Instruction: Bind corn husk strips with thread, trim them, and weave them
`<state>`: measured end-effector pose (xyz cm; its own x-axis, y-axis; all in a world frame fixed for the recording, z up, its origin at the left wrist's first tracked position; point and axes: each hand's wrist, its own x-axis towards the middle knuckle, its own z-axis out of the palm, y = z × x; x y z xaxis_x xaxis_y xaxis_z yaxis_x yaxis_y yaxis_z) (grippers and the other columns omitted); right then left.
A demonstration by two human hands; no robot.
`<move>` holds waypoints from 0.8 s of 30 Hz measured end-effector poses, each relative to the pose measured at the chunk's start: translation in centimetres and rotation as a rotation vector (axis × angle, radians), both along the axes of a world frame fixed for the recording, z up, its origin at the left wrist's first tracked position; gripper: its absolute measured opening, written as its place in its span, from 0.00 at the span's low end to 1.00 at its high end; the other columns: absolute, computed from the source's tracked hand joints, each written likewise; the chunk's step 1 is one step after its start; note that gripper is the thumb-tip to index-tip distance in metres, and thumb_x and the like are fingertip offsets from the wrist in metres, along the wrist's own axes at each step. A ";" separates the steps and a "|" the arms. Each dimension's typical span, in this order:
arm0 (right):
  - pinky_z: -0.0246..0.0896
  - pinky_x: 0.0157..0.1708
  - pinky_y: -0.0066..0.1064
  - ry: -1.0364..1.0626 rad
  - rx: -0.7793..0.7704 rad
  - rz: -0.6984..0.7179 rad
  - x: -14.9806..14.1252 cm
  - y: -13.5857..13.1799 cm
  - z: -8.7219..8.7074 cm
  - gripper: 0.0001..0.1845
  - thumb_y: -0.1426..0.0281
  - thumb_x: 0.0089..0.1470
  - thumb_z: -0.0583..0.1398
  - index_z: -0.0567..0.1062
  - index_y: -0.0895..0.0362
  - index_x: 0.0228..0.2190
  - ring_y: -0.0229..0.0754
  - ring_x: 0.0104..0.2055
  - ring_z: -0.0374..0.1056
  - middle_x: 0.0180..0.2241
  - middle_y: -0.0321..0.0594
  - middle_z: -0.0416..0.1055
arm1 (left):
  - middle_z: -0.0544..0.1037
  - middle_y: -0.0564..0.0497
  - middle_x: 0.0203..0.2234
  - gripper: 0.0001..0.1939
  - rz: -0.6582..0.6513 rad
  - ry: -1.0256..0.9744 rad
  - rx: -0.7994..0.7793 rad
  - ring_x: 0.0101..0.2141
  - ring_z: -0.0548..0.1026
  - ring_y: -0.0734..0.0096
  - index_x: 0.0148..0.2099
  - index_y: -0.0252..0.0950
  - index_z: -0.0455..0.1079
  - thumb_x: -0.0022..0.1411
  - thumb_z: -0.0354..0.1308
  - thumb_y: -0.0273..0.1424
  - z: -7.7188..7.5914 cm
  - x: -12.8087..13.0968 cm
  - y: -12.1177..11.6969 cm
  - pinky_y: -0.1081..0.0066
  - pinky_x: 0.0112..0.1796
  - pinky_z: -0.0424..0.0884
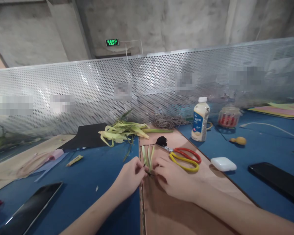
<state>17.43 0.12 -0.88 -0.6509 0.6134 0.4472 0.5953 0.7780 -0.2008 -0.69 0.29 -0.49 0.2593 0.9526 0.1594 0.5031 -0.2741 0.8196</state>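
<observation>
My left hand (pixel 130 177) and my right hand (pixel 172 179) meet over the edge of a brown board (pixel 210 182). Both pinch the lower end of a small bunch of green leaf strips (pixel 147 156) that fans upward from my fingers. A thin black thread runs from the strips toward a black thread spool (pixel 162 141). Red and yellow scissors (pixel 185 157) lie just right of the strips, shut, on the board.
A pile of green leaves (pixel 122 130) and a tangle of twine (pixel 169 121) lie by the perforated metal screen (pixel 88 88). A drink bottle (pixel 200 119), a jar (pixel 228 116), a white earbud case (pixel 223 164), a phone (pixel 279 182) and a tablet (pixel 29 209) sit on the blue table.
</observation>
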 end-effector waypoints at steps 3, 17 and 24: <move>0.51 0.34 0.30 0.007 0.008 -0.006 0.0 0.0 0.0 0.07 0.80 0.47 0.53 0.67 0.59 0.24 0.39 0.35 0.57 0.32 0.39 0.62 | 0.74 0.54 0.26 0.06 0.015 -0.035 0.012 0.18 0.71 0.76 0.26 0.39 0.52 0.54 0.45 0.26 0.2 0.1 -0.1 0.74 0.23 0.67; 0.46 0.38 0.33 0.025 0.053 -0.057 0.1 -0.5 1.3 0.08 0.81 0.45 0.52 0.62 0.58 0.20 0.38 0.33 0.56 0.26 0.35 0.63 | 0.65 0.58 0.19 0.05 0.085 -0.085 0.130 0.21 0.67 0.73 0.29 0.39 0.55 0.58 0.45 0.29 0.3 0.2 -0.3 0.72 0.25 0.64; 0.50 0.37 0.33 -0.036 0.032 -0.085 0.6 0.0 0.4 0.04 0.75 0.51 0.54 0.68 0.57 0.30 0.41 0.37 0.59 0.32 0.39 0.65 | 0.70 0.56 0.20 0.06 -0.040 -0.143 0.005 0.20 0.70 0.73 0.28 0.38 0.54 0.57 0.46 0.29 0.4 0.3 -0.1 0.71 0.25 0.67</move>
